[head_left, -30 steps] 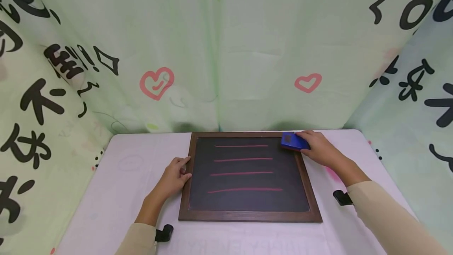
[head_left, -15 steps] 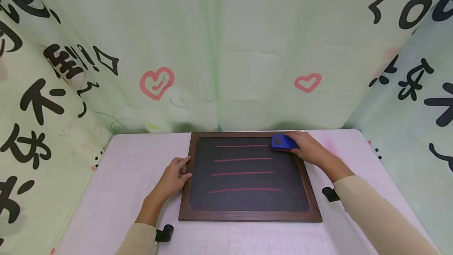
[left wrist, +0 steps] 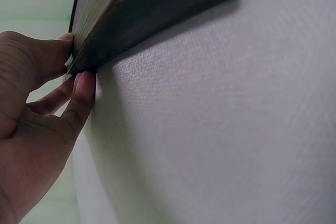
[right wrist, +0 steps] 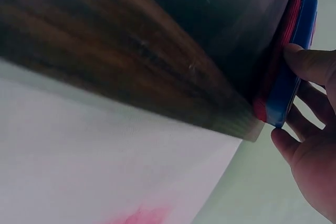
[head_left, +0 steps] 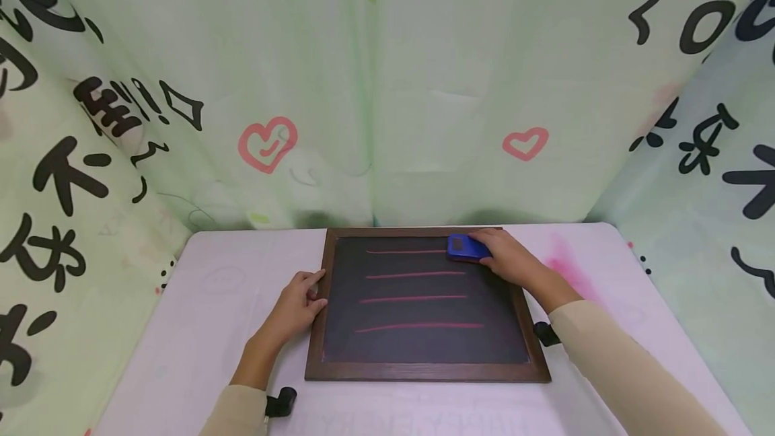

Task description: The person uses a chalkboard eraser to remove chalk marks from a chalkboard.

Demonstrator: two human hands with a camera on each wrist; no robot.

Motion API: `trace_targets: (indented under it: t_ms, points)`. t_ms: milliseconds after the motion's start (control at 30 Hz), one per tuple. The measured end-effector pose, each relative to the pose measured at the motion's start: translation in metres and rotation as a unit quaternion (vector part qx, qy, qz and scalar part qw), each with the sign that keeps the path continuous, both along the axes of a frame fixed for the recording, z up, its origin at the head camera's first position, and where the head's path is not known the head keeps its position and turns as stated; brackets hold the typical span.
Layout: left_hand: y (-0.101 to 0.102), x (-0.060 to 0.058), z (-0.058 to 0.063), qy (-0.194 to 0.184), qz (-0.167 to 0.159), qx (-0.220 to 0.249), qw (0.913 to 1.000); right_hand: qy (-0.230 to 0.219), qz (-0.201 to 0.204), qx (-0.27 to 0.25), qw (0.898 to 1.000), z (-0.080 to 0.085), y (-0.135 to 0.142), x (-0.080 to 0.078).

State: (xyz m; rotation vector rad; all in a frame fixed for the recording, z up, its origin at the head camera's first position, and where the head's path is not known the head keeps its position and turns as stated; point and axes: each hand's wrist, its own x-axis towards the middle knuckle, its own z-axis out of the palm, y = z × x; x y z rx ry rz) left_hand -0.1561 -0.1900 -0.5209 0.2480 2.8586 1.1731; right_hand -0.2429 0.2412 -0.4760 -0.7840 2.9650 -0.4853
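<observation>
A blackboard [head_left: 424, 348] in a brown wooden frame lies on the table, with several pink chalk lines drawn across it. My left hand [head_left: 297, 305] grips the frame's left side; in the left wrist view its thumb and fingers pinch the wooden edge [left wrist: 142, 24]. At the board's upper right, my right hand [head_left: 508, 254] holds a blue blackboard eraser [head_left: 465, 247]. The right wrist view shows thumb and fingers on opposite sides of the eraser, whose red felt layers [right wrist: 278, 56] face the board. Its left end overlaps the right end of the top chalk line [head_left: 406, 251].
A white cloth covers the table [head_left: 242, 274], and a pink smudge [head_left: 566, 264] marks it right of the board. Pale green curtains [head_left: 424, 86] with black characters and pink hearts hang behind and on both sides. Black wrist cameras [head_left: 281, 402] sit at both sleeves.
My right hand has slid the eraser left along the board's top, from the right frame edge to the end of the top line. My left hand has stayed on the frame.
</observation>
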Motion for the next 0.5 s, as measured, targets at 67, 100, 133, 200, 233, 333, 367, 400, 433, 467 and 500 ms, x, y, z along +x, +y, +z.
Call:
trace_targets:
  t_ms: [67,100,133,200,233,333,367,400,433,467,500]
  points:
    - [0.0,0.0,0.0,0.004,-0.002,0.0,1.0,0.003,0.002,0.002,1.0,-0.001,-0.004,0.0]
    - [0.0,0.0,0.0,0.004,-0.002,0.0,1.0,0.005,0.003,0.003,1.0,-0.001,-0.005,-0.001]
    - [0.0,0.001,0.0,0.003,-0.001,0.0,1.0,0.005,0.004,0.004,1.0,-0.001,-0.007,-0.001]
    - [0.0,0.001,0.001,0.001,-0.001,0.0,1.0,0.003,0.005,0.004,1.0,-0.001,-0.01,-0.002]
    - [0.0,0.001,0.001,0.0,-0.001,-0.001,1.0,0.002,0.006,0.005,1.0,0.0,-0.011,-0.002]
    - [0.0,0.001,0.001,-0.004,-0.002,-0.004,1.0,-0.002,0.01,0.007,1.0,0.001,-0.015,-0.002]
    - [0.0,0.001,0.002,-0.004,-0.003,-0.005,1.0,0.0,0.013,0.01,1.0,0.001,-0.017,-0.002]
    - [0.0,0.001,0.002,-0.004,-0.002,-0.005,1.0,-0.001,0.016,0.012,1.0,0.002,-0.018,-0.002]
    - [0.0,0.001,0.002,-0.003,-0.002,-0.005,1.0,0.0,0.018,0.013,1.0,0.002,-0.019,-0.003]
    - [0.0,0.001,0.002,-0.002,-0.003,-0.005,1.0,0.0,0.019,0.014,1.0,0.002,-0.021,-0.003]
    - [0.001,0.001,0.002,-0.003,-0.002,-0.004,1.0,-0.001,0.02,0.015,1.0,0.002,-0.023,-0.004]
